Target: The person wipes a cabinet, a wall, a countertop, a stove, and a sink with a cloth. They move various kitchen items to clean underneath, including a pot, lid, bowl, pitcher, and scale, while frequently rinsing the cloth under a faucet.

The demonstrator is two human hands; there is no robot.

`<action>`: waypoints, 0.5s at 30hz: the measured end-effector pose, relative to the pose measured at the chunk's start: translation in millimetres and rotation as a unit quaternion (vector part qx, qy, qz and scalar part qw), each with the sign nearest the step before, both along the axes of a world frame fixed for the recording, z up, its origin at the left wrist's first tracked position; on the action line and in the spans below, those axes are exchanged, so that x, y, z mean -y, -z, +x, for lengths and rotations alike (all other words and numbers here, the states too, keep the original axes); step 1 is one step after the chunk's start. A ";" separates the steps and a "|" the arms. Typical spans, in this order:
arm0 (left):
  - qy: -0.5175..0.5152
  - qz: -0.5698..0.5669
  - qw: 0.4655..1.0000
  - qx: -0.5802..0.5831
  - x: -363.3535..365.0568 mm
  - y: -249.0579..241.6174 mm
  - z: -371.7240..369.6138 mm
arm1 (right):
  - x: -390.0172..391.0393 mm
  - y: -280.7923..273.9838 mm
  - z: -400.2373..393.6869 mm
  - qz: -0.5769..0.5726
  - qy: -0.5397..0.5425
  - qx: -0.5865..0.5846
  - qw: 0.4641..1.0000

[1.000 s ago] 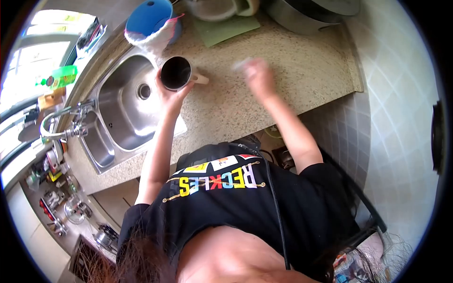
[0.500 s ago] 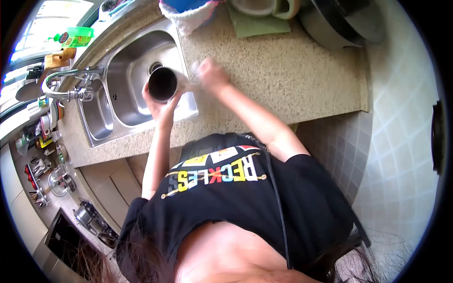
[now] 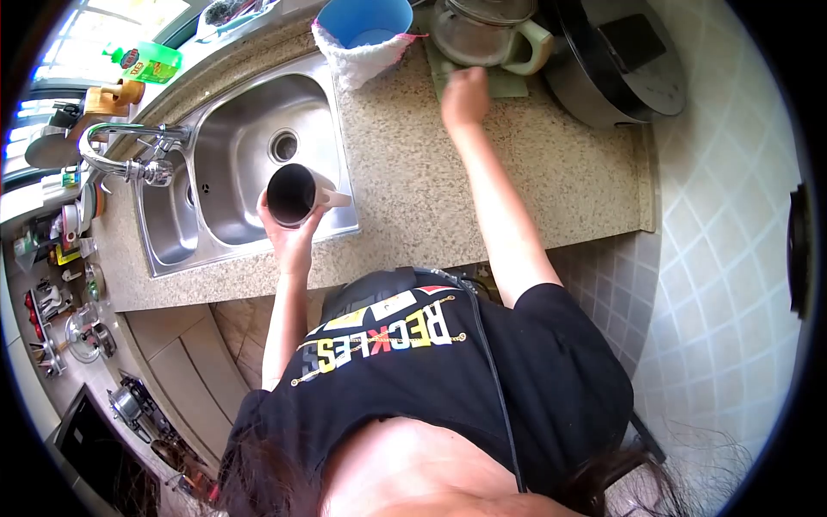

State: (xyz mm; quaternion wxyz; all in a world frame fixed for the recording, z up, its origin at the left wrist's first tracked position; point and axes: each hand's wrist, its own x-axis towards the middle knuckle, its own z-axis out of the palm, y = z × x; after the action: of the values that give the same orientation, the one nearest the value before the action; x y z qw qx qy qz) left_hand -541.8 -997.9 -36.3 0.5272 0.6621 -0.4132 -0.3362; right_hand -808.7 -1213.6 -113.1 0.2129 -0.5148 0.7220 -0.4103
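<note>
My left hand (image 3: 291,245) is closed around a mug-like cup (image 3: 320,197) with a dark inside and a pale handle that points right. It holds the cup tilted, mouth toward me, above the near edge of the steel sink (image 3: 237,95). My right hand (image 3: 466,100) reaches over the counter to a green cloth (image 3: 514,84), its fingers curled. Whether it grips anything is hidden. Just beyond it stands a glass carafe (image 3: 474,39) with a pale handle and a lid, on the cloth.
A blue container (image 3: 366,21) with a white cloth (image 3: 366,65) over its rim stands behind the sink's right corner. A large dark pot (image 3: 594,82) sits at the back right. The chrome faucet (image 3: 116,129) arches at left, near a green soap bottle (image 3: 151,62).
My right hand has moved away from beside the sink, forward and right, to the green cloth by the carafe. My left hand and the cup have come slightly nearer to me.
</note>
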 end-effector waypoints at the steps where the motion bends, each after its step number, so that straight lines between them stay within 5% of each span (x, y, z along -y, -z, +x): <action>1: 0.010 0.010 1.000 0.026 0.8 1.7 -2.0 | -4.9 -4.6 14.9 0.034 -0.047 0.018 0.998; 2: 0.011 0.013 1.000 0.026 0.0 3.6 -4.3 | -13.6 -8.1 25.8 0.068 -0.092 0.038 0.993; 4: 0.049 -0.004 0.998 0.034 3.8 8.8 -9.6 | -34.8 7.9 34.9 0.101 -0.397 -0.010 0.912; 6: 0.064 -0.010 0.996 0.059 6.7 10.3 -15.6 | -56.5 5.3 32.6 0.019 -0.448 0.004 0.894; 9: 0.108 -0.025 0.989 0.097 8.5 12.0 -25.5 | -31.0 -13.8 5.2 -0.065 -0.265 -0.047 0.961; 12: 0.157 -0.017 0.978 0.133 10.3 7.1 -42.1 | 8.5 -23.0 -15.7 -0.157 -0.128 -0.143 0.969; 15: 0.209 -0.029 0.969 0.129 11.8 26.2 -51.8 | 6.3 30.9 -6.5 -0.095 -0.210 -0.125 0.965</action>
State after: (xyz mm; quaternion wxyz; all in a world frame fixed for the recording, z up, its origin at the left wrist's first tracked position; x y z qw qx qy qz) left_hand -593.6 -1009.7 -62.6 0.4064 0.5832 -0.6165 -0.3386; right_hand -815.2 -1219.8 -143.9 0.1526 -0.7198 0.5763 -0.3556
